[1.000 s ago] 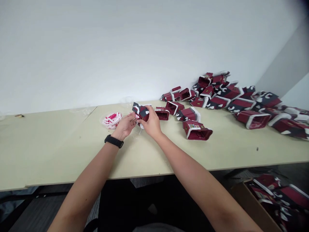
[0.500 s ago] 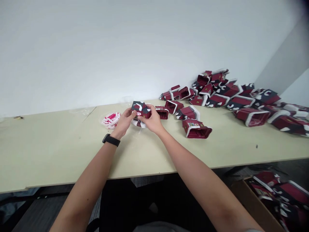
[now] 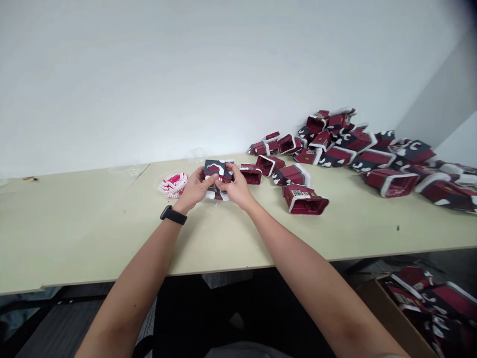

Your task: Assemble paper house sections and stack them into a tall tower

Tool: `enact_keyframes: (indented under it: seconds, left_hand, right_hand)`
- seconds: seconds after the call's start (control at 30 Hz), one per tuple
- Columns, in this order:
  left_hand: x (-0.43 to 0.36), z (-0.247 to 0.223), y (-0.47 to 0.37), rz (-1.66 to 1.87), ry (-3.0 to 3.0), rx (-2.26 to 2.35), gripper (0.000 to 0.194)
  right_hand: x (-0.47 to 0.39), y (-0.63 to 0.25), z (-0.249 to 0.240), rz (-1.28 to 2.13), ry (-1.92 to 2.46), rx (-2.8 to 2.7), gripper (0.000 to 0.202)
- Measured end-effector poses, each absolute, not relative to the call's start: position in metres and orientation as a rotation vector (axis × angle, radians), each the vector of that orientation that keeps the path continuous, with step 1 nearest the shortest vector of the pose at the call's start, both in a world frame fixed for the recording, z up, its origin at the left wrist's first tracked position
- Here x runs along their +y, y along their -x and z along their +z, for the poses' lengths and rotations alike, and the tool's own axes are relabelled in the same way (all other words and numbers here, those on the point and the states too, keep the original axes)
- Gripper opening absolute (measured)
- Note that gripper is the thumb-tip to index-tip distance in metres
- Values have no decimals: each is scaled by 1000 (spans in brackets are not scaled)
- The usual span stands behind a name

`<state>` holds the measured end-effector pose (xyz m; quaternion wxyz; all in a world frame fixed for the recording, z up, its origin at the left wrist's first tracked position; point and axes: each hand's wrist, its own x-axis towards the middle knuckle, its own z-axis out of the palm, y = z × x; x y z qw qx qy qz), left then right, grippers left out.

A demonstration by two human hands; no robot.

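A small dark-red house with a black-and-white roof [image 3: 219, 168] stands upright on its white base, between my two hands. My left hand [image 3: 197, 189] grips its left side, thumb across the front. On its right side is my right hand [image 3: 237, 187], fingers wrapped round the edge. Both thumbs nearly meet at the front, below the roof, at a small pink-and-white piece too small to make out. Left of my left hand lies a pile of pink-and-white pieces [image 3: 173, 185] on clear plastic. Another red house [image 3: 251, 175] lies just right of my right hand.
Many red houses [image 3: 337, 155] are heaped on the pale table [image 3: 93, 233] at the right, by the wall. One open-bottomed house [image 3: 305, 200] lies nearer. A cardboard box [image 3: 395, 315] of houses stands below the table edge at lower right.
The held house has turned slightly, so its roof faces me more squarely. Both hands stay around it, with the thumbs shifted a little at its front.
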<state>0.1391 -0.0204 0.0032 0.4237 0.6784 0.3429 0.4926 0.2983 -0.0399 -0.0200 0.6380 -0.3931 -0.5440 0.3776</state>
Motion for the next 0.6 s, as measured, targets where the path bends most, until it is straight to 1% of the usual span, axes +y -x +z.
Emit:
enact_keyframes:
  seconds: [0.2, 0.3, 0.43, 0.6]
  left_hand:
    - [-21, 5, -138, 1265, -1808, 944, 55]
    - [-20, 4, -136, 1245, -1785, 937, 55]
    - [-16, -3, -135, 1211, -1782, 879, 57]
    - [-16, -11, -138, 1203, -1724, 1144, 63]
  right_hand:
    - [-40, -299, -18, 843, 888, -1253, 59]
    - [-39, -297, -19, 858, 918, -1215, 61]
    - [-35, -296, -22, 797, 997, -1097, 64]
    - [-29, -302, -26, 672, 1056, -926, 67]
